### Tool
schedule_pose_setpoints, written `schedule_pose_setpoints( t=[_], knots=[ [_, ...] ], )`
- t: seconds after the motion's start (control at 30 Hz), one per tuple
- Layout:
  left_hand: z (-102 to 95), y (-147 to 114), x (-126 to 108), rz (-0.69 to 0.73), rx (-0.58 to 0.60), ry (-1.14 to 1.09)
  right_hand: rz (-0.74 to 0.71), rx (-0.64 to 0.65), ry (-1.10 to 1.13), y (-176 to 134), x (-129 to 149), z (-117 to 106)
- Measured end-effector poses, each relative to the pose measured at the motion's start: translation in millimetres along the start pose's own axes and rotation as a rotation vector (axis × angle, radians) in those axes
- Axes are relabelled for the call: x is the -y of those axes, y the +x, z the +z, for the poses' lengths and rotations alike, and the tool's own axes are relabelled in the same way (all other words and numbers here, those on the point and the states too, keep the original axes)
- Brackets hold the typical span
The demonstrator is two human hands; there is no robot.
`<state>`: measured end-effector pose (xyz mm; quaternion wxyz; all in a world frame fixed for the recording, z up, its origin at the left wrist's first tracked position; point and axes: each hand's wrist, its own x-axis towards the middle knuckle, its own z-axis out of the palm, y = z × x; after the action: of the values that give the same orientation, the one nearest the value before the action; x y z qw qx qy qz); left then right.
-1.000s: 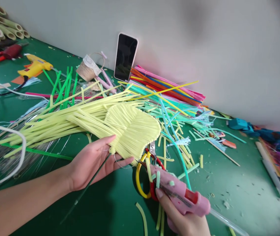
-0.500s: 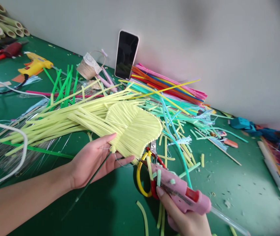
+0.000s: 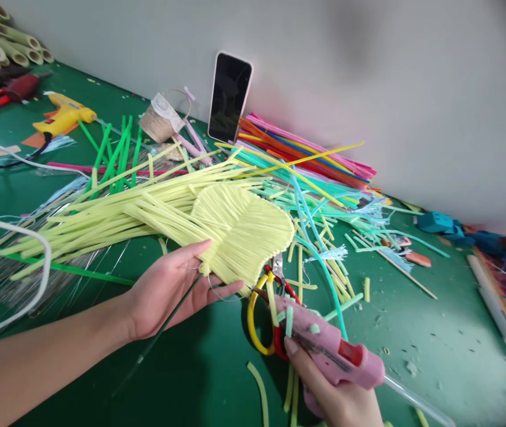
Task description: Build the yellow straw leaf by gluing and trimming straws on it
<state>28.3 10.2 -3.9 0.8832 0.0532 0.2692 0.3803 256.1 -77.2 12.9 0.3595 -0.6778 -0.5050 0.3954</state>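
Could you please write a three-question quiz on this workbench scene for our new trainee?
1. True or false: the left hand grips the scissors.
2. The glue gun in the right hand is: A) yellow, B) pink, C) green.
3. Fill in the blank: a ____ stands on end near the wall.

Key:
1. False; the left hand holds a pale-yellow leaf-shaped piece.
2. B.
3. Phone.

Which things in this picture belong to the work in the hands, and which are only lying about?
Belong to the job, it seems:
pale yellow leaf shape, in the left hand
pink glue gun, in the right hand
pale yellow stems, perhaps, matching in colour

Probably just lying about:
yellow glue gun
standing phone
hollow tubes
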Motion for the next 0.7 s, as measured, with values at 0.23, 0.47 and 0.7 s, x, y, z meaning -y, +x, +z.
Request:
schedule_pose_setpoints(
  t=[0.23, 0.47, 0.7],
  knots=[
    [-1.1, -0.7, 0.3, 0.011, 0.016, -0.001, -0.03, -0.028, 0.018, 0.6, -0.4, 1.8],
    [-2.4, 0.9, 0.7, 0.01, 0.013, -0.014, -0.018, -0.022, 0.036, -0.2, 0.0, 2.9],
    [1.6, -1.4, 0.2, -0.002, 0.008, -0.007, -0.01, -0.032, -0.058, -1.3, -2.7, 1.2]
  ],
)
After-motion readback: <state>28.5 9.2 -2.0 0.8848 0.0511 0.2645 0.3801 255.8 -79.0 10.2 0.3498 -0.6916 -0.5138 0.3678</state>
